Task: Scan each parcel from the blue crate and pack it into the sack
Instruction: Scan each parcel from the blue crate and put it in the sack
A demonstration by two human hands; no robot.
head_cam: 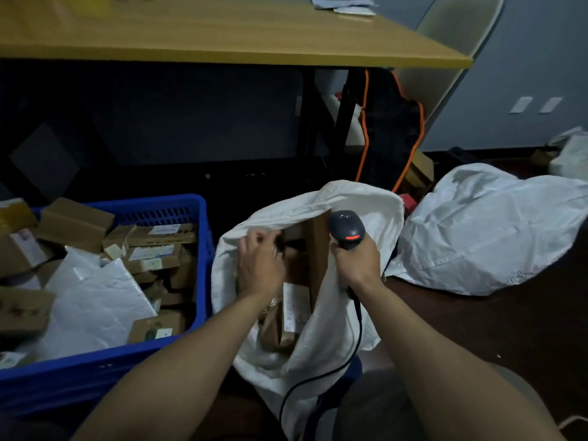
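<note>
A wooden table [222, 36] spanned the far side of the dim room, above the work going on at floor level. At near left a blue crate [178, 211] sat heaped with parcels [159, 240], most of them brown boxes, with a white mailer [92, 297] lying across them. It stood just beside the sack [350, 198], apparently so each item could cross in one short reach. A second sack [477, 230], bulging and slumped on the floor at right, lay just beyond the working one. The working sack stood in the centre between the person's forearms, its white rim folded back, which seemed meant to keep the mouth wide. Several brown cartons [318, 246], at least one bearing a label, stood on end inside it. The left hand [259, 259] reached into the mouth with fingers bent against a dark parcel near the far rim, but blur hid whether it gripped the parcel, the cloth or nothing. The right hand [356, 259] was clenched round the handle of a black scanner [346, 229], head up and red strip lit. It was held at the sack's right edge, likely to be ready for the next label while the wrist propped the cloth. The scanner's cable [321, 374] trailed down across the sack toward the near edge.
</note>
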